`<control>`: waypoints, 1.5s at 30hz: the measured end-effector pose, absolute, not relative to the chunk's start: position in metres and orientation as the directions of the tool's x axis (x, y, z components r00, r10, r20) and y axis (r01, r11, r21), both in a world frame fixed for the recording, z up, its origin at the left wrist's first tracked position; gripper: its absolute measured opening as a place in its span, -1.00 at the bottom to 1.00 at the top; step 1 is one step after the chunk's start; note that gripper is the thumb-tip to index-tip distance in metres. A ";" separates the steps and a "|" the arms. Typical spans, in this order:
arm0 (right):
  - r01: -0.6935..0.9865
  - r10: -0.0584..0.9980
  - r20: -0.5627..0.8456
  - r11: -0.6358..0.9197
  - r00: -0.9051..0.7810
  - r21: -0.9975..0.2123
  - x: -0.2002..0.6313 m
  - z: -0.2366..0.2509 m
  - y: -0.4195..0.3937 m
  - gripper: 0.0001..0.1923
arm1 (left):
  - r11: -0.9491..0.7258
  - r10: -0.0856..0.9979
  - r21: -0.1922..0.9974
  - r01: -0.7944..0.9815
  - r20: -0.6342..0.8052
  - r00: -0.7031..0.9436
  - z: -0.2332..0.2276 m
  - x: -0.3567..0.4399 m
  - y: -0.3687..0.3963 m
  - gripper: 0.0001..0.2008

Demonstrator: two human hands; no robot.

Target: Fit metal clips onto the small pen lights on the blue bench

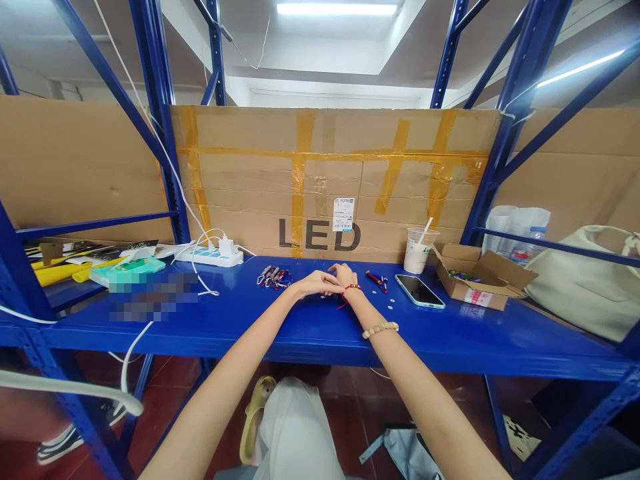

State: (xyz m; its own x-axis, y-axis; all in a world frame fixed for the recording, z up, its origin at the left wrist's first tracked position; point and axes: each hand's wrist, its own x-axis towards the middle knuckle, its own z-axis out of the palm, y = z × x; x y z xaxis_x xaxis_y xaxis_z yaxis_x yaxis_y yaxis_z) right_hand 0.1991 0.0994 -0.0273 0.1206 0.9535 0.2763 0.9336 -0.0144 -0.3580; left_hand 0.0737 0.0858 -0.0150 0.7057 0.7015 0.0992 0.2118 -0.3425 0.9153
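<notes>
Forearms are stretching out from the camera, wrists meeting over the blue metal surface. Left hand is curling its fingers toward the right hand; both seem to be pinching something tiny between them, but the grip on each side is too small to tell. Red string bracelet and beige beaded bracelet are sitting on the right wrist. Cluster of small red, blue and silver keychain pieces is lying just beside the left hand at ten o'clock. Black smartphone in pale blue case is resting at three o'clock, a plastic drink cup with straw behind it.
</notes>
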 end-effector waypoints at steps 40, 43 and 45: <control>0.930 0.277 0.914 0.301 -0.296 0.210 0.191 -0.028 0.106 -0.70 | -0.599 0.717 0.282 0.749 0.606 0.345 -0.022 0.071 0.094 -0.71; 0.940 0.332 0.905 0.299 -0.266 0.166 0.188 -0.027 0.105 -0.70 | -0.587 0.725 0.280 0.760 0.599 0.340 -0.021 0.070 0.094 -0.73; 0.962 0.407 0.896 0.265 -0.178 0.070 0.188 -0.026 0.104 -0.69 | -0.573 0.732 0.261 0.777 0.590 0.341 -0.021 0.070 0.094 -0.77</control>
State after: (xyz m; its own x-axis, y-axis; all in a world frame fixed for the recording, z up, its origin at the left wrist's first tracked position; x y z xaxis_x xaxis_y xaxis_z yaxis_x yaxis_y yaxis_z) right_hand 0.1884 0.1044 -0.0261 -0.1777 0.4073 0.8959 0.9617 0.2650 0.0703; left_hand 0.0698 0.0936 -0.0213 0.3415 0.7317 0.5899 0.7768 -0.5730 0.2611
